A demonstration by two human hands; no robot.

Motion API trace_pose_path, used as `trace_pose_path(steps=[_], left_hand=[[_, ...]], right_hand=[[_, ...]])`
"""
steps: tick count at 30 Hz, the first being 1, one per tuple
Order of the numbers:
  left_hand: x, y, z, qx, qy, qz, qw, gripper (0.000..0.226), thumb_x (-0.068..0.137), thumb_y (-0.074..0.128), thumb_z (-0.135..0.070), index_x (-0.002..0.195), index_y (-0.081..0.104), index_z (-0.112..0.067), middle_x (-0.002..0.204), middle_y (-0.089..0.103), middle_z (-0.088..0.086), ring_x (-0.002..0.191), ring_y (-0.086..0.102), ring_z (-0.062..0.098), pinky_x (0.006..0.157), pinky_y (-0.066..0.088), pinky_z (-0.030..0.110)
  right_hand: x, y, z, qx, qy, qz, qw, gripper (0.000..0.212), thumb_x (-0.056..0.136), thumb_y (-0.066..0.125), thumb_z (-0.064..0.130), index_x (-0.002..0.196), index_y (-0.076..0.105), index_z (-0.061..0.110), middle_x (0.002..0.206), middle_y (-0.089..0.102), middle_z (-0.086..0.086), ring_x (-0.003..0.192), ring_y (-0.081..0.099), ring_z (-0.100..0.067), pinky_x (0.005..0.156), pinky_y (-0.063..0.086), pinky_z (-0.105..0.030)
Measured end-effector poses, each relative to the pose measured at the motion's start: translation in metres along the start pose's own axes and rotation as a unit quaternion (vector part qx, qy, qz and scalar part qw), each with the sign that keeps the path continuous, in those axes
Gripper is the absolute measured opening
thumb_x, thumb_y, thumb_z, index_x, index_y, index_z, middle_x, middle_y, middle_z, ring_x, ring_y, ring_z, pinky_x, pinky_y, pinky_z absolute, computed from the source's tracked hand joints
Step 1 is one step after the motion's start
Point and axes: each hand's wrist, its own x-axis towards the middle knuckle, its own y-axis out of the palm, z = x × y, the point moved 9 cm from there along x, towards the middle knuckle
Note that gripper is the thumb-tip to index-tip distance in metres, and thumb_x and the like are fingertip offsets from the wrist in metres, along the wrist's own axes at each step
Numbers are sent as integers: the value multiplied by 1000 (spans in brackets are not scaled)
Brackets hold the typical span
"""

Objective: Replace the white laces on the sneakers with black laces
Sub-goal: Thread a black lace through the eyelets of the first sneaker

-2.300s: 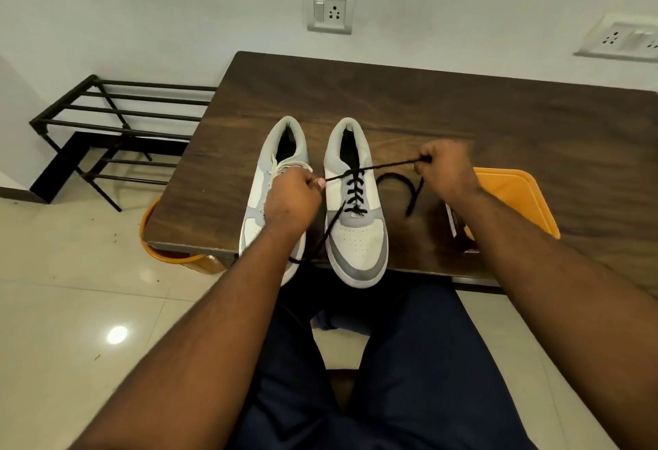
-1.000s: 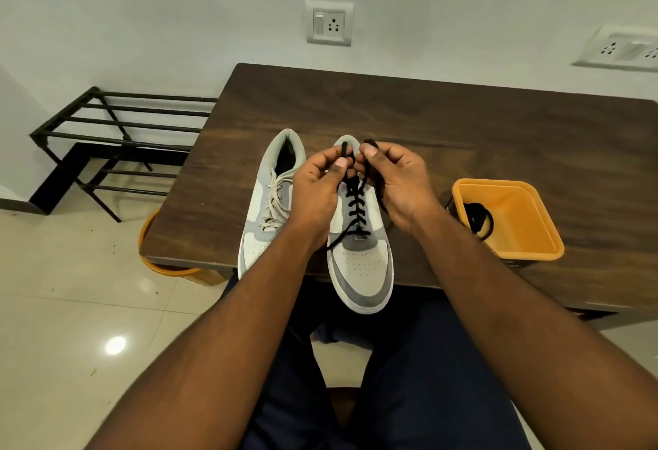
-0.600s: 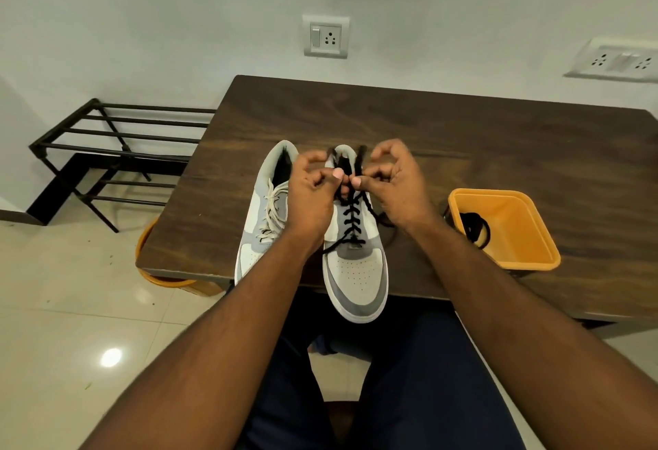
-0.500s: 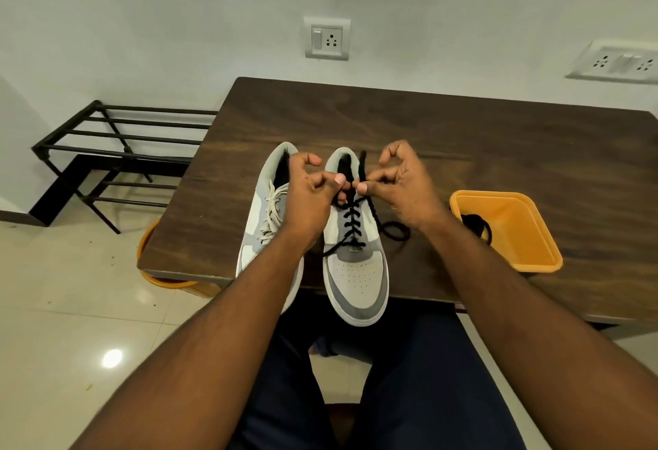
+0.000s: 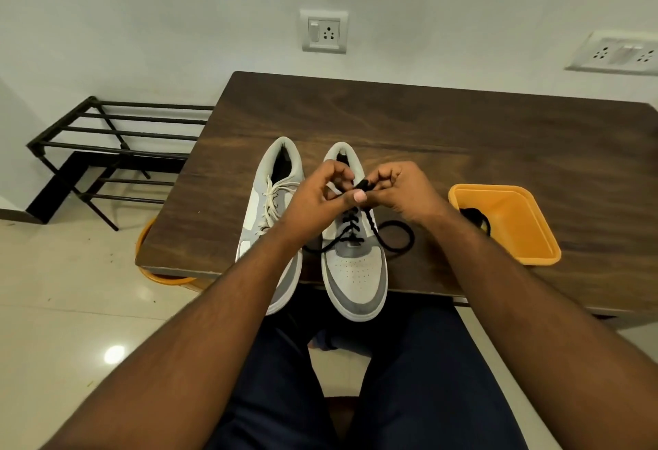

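At table's front edge: you are pinching black lace (image 5: 363,186) in both hands, left hand (image 5: 317,196) and right hand (image 5: 402,189), knotting right sneaker (image 5: 356,271). Left sneaker (image 5: 270,207) is awaiting its swap, white laces (image 5: 272,196) remaining.

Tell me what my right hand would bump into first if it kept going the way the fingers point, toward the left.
Probably the left hand: the right hand already meets it over the black lace above the right sneaker. Depth is unclear.

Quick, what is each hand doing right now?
Left hand: fingers curled, pinching the black lace above the right sneaker.
Right hand: fingers curled, pinching the same black lace.
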Motion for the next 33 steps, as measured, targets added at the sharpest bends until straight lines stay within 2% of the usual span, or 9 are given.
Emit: trace_pose_path(steps=[5,10,15,17,20,23,25,29,33], left_hand=[[3,-13,18,-58,-60,-154,984,19,97,59,-27,83,59,-14,77,56,5,56,51,8,52,42,21],[4,-14,34,-138,-172,-222,950,20,94,63,-20,77,57,-11,59,53,0,45,46,10,41,36,19],[6,-11,37,-157,-224,-218,937,9,91,65,-9,84,59,-7,61,55,4,40,45,8,36,33,17],[8,-11,33,-179,-211,-212,937,7,93,62,-6,96,57,-9,67,55,1,41,46,7,36,35,17],[8,-11,27,-179,-173,-200,948,8,99,53,-10,105,52,-15,85,54,0,55,52,7,42,40,16],[3,-8,20,-175,-124,-180,960,5,101,50,-11,105,49,-14,93,58,3,58,56,6,47,44,17],[-3,-7,14,-169,-82,-174,967,5,100,54,-15,100,49,-12,97,60,13,61,61,7,53,48,19],[-18,-7,5,41,-15,-176,983,37,90,66,-41,73,60,-8,124,48,4,117,51,8,90,41,14],[-26,-1,4,170,16,-162,972,31,89,70,-29,67,65,-7,139,48,7,130,41,19,104,32,29]], right_hand=[[3,2,-6,-63,-12,-28,998,37,74,75,-8,63,50,18,53,51,13,48,47,1,53,44,-19],[-3,4,15,-133,-166,-70,975,45,73,72,-8,63,44,24,98,60,2,85,58,-2,71,44,-13],[-9,7,32,-188,-253,-97,944,50,82,70,0,64,35,31,84,72,-6,91,68,-9,67,52,-20],[-3,9,34,-242,-220,-89,941,49,84,69,6,62,32,32,71,65,-2,80,65,-12,63,46,-30],[15,13,27,-316,-103,-9,943,41,85,66,9,60,38,26,61,48,11,61,44,0,67,35,-29],[20,22,12,-133,48,119,983,27,88,60,-3,70,51,16,68,55,-1,66,55,-11,64,45,-27],[19,22,6,-46,119,150,980,24,90,57,-2,74,51,15,68,62,-1,64,55,-12,57,41,-27],[23,17,-1,-1,144,126,982,27,89,60,2,75,46,20,61,51,2,50,40,-6,48,29,-22],[23,20,-3,3,135,111,985,26,89,61,2,74,48,17,60,49,1,49,44,-6,47,34,-20]])
